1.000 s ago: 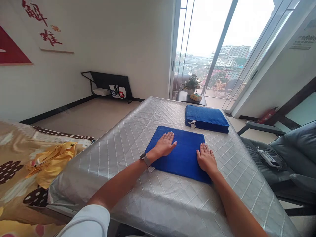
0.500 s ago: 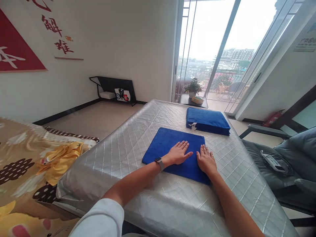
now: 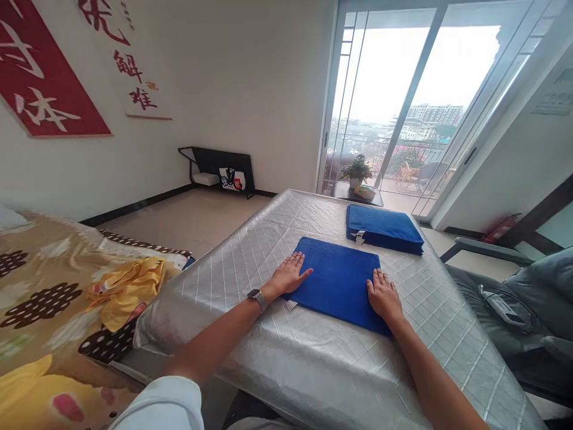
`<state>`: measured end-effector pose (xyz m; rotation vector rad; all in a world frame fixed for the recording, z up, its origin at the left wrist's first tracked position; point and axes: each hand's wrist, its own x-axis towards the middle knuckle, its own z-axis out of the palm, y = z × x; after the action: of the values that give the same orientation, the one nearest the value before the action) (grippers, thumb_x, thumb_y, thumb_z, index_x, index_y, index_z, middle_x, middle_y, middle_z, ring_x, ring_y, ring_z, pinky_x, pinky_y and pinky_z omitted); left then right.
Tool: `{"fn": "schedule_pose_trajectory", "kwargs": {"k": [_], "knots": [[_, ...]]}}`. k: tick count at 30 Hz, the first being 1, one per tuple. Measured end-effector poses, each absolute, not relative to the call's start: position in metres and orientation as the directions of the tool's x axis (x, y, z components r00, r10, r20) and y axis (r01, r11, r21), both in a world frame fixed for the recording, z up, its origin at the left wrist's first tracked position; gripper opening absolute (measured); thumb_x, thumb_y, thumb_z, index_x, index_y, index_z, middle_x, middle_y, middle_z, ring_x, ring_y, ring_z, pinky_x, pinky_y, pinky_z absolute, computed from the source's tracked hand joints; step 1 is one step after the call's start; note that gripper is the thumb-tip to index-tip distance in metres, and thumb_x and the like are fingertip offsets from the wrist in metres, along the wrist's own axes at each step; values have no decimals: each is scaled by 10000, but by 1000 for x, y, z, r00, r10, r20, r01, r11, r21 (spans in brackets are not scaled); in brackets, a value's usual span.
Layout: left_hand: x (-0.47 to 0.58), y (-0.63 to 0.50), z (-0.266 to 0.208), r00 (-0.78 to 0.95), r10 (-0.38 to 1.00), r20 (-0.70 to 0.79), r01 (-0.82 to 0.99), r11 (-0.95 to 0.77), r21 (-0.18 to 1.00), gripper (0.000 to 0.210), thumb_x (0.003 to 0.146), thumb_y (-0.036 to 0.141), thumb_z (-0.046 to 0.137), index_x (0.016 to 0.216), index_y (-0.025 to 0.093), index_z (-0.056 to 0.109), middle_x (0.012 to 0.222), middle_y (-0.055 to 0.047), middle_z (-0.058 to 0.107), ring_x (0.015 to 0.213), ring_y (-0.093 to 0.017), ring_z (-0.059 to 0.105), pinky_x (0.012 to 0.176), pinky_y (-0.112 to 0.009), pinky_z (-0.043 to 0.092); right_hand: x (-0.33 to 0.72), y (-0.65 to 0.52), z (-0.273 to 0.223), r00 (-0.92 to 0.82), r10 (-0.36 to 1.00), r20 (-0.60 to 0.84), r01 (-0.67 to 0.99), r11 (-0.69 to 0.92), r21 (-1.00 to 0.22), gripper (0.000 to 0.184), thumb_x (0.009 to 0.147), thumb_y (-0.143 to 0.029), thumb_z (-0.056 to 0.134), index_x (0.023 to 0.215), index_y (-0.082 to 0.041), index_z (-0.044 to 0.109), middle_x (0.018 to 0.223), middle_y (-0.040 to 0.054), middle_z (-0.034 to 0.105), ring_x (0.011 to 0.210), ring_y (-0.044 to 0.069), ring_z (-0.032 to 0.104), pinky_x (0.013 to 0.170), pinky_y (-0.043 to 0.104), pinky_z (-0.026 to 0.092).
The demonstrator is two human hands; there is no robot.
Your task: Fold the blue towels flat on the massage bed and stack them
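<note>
A blue folded towel (image 3: 338,280) lies flat on the silver quilted cover (image 3: 295,352) in front of me. My left hand (image 3: 289,275) rests on its left edge, fingers stretched out and thumb apart. On the right edge lies my right hand (image 3: 385,295), flat with its fingers extended. Neither hand grips anything. A small white tag sticks out at the towel's near left corner, by my left wrist. Farther back on the cover sits a neat stack of blue towels (image 3: 385,227), with white tags at its near left corner.
At the left is a bed with a patterned blanket (image 3: 49,263) and a yellow cloth (image 3: 129,292) on it. A dark grey armchair (image 3: 541,286) stands at the right, holding a white power strip (image 3: 504,306). A potted plant (image 3: 357,170) stands beyond the covered surface.
My left hand has slid left across the towel to its left edge, and a white tag now shows there. My right hand stays on the right edge. The view has shifted slightly.
</note>
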<state>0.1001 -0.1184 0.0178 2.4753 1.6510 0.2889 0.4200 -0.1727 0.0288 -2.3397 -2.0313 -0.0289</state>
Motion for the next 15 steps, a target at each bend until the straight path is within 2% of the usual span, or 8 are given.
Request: {"fn": "schedule_pose_trajectory", "kwargs": {"k": [3,9,15], "knots": [[102,-117,17,375,923,88,889,-385,247,884,997,695,109,1579,51,271,1657,-160,219,1544,-270,173,1256,-428,132,417,-184,33,133,989,61,990,-135,31,645,1029,-352,172,1596,-57,258,1672,106,225,1537,246,191,1237,428,134],[102,-113,9,370,921,125,887,-390,246,855,1006,673,136,1578,55,281,1649,-163,232,1541,-272,182,1251,-433,151,410,-220,29,127,991,-37,990,-124,71,651,1038,-383,166,1604,-69,228,1679,86,187,1541,249,176,1233,423,167],[103,-107,2,371,918,140,890,-395,227,837,1011,663,149,1573,60,298,1645,-168,229,1536,-277,200,1245,-444,170,410,-223,23,164,986,-23,986,-163,29,640,1040,-379,175,1611,-92,207,1679,66,185,1542,218,173,1239,393,145]]}}
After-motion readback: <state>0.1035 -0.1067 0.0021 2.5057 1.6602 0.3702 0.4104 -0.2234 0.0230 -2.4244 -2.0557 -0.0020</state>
